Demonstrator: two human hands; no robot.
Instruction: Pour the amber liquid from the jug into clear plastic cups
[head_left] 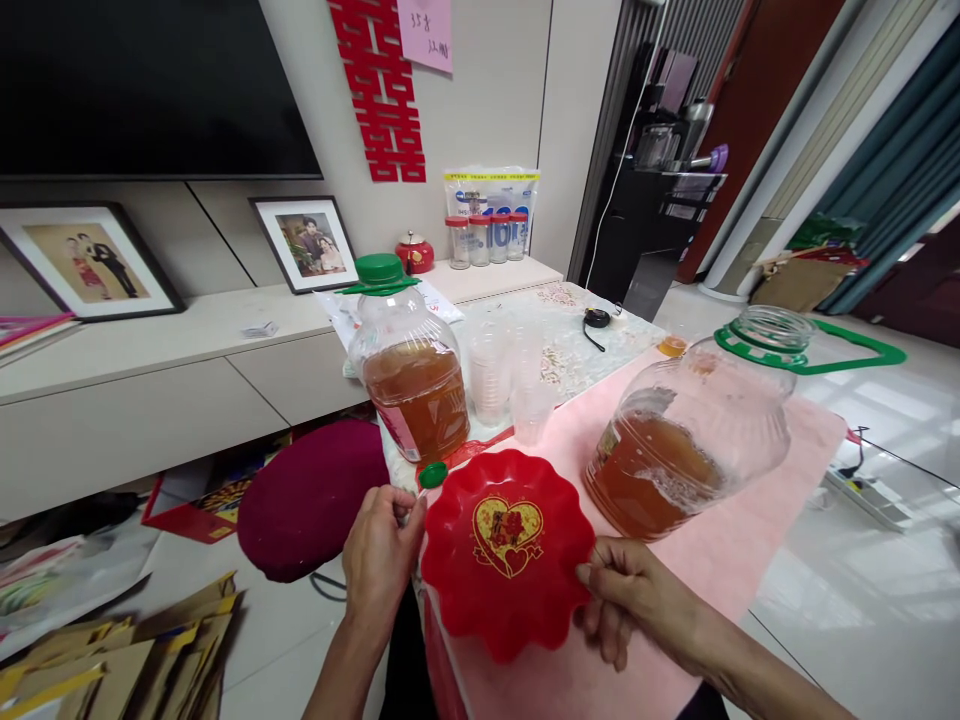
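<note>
My right hand point(626, 598) grips the right rim of a red scalloped plate point(450, 600), thumb at its edge and fingers curled below. A gold heart decorates the plate's middle. At the plate's left edge my left hand point(381, 548) is closed, fingertips pinched together; what they hold is unclear. Just beyond them is a small round green cap point(433, 474). Behind the plate stands a large clear jug point(416, 390) of amber liquid under a green lid. To the right, an uncapped jug point(660, 470) with a green handle holds similar liquid and looks tilted.
Stacked clear plastic cups point(489, 375) stand between the jugs. A pink cover point(780, 480) lies over the table. Farther back is a black tape measure point(597, 318); an orange cap point(673, 345) lies behind the right jug. A maroon stool point(315, 500) and flattened cardboard point(142, 650) are at left.
</note>
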